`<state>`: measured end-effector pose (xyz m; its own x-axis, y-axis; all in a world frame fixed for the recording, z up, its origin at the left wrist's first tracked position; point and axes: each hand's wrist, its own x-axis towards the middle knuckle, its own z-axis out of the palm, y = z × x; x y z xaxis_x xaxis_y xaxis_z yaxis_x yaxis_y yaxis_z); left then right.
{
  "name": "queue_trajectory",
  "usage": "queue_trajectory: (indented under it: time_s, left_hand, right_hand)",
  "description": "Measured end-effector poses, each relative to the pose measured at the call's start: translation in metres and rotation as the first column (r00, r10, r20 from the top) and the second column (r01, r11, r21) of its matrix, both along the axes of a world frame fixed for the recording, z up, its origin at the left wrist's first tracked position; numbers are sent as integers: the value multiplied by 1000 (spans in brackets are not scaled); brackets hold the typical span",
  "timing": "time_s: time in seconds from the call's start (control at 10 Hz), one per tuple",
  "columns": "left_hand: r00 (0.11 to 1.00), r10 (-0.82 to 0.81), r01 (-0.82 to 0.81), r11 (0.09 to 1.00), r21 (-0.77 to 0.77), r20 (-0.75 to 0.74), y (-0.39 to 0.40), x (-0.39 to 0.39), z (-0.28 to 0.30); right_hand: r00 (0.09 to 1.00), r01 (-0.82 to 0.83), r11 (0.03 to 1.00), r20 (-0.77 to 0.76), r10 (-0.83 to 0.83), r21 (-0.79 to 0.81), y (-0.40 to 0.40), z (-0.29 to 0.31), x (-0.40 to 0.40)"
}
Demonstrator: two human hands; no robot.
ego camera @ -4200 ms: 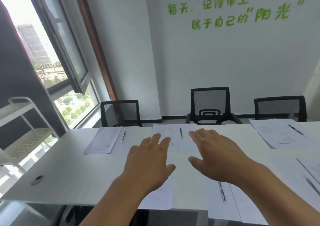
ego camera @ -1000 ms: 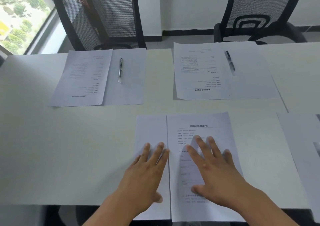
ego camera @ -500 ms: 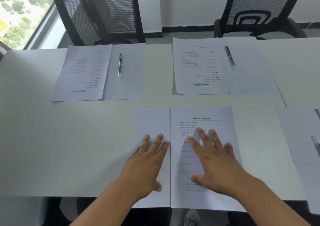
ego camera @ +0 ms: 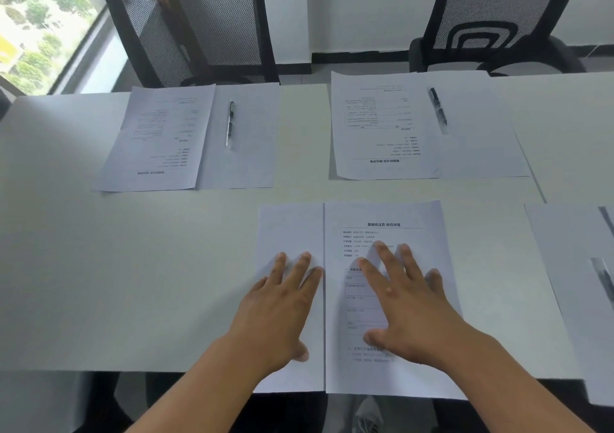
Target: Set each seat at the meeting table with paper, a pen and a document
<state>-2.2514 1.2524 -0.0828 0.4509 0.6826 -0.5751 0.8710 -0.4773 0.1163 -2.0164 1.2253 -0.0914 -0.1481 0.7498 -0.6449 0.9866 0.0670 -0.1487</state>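
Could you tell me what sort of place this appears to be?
Most likely an office meeting room: a long white table, mesh-backed office chairs drawn up on its far side, and matching sets of printed document and pen at the seats.

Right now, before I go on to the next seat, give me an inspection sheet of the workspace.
Surface: white table, papers overhanging its near edge.
Job's things: near blank paper beside printed document, no pen; far left set with pen; far right set with pen.
Clutter: nothing seen.
Hands: left hand flat on paper, right hand flat on document.
Cables: nothing seen.
Surroundings: two mesh chairs, window.
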Motion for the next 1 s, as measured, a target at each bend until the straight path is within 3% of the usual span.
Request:
queue_trajectory:
  time_s: [0.7,1.0]
  left_hand:
    - [995,-51,59,993,98,-82,-1,10,8]
    - [998,23,-17,996,85,-62,7,18,42]
  right_hand:
    - [1000,16,998,-14,-15,57,-3,5,-3]
    - [999,41,993,-31,-37,109,-1,40,-4]
